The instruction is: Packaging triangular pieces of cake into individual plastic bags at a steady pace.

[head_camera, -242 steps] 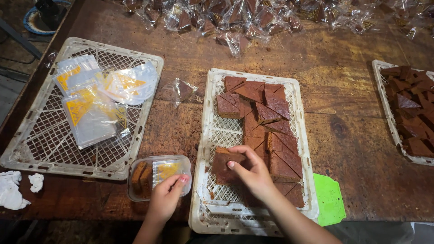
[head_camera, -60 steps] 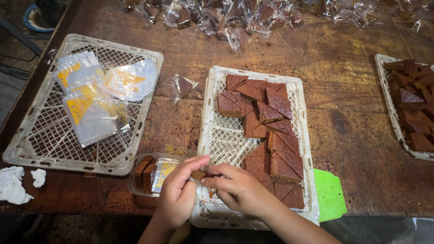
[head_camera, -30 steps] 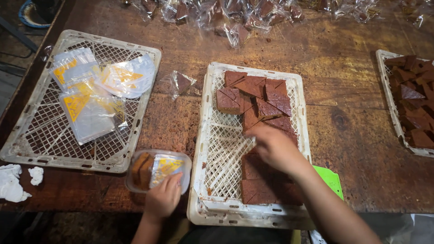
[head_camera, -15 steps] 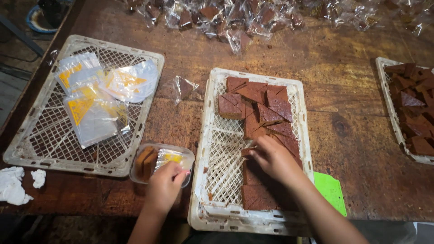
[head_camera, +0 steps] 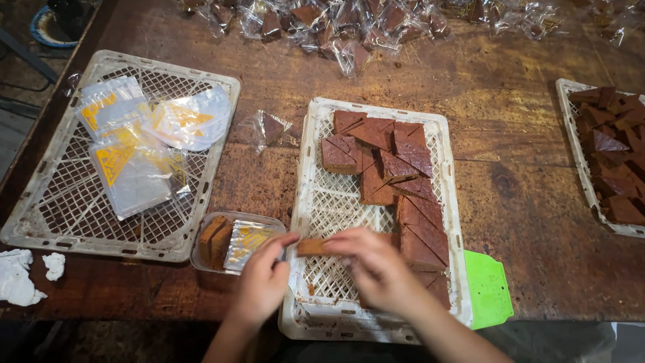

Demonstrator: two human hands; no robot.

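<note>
Brown cake slice (head_camera: 311, 247) sits pinched in our right hand (head_camera: 373, 266), over the near left edge of the white lattice tray (head_camera: 336, 202), at about 6 o'clock in our view. Our left hand (head_camera: 263, 281) reaches toward its other end, index finger stretched out, the rest loosely curled (whether it touches the slice, we cannot tell).

At 9 o'clock from the slice, just beside it, lies a clear plastic tub (head_camera: 235, 242) with cake pieces and a yellow-printed sachet inside; our left hand covers its near corner. Triangular cake pieces (head_camera: 396, 175) fill the tray's right side and far end. A second lattice tray (head_camera: 67, 202) at 10 o'clock carries clear bags with yellow print (head_camera: 134, 148). A lone wrapped piece (head_camera: 269, 128) lies between the trays. Wrapped pieces (head_camera: 349, 27) pile at 12 o'clock, and a green scraper (head_camera: 489, 292) rests at 4 o'clock.
</note>
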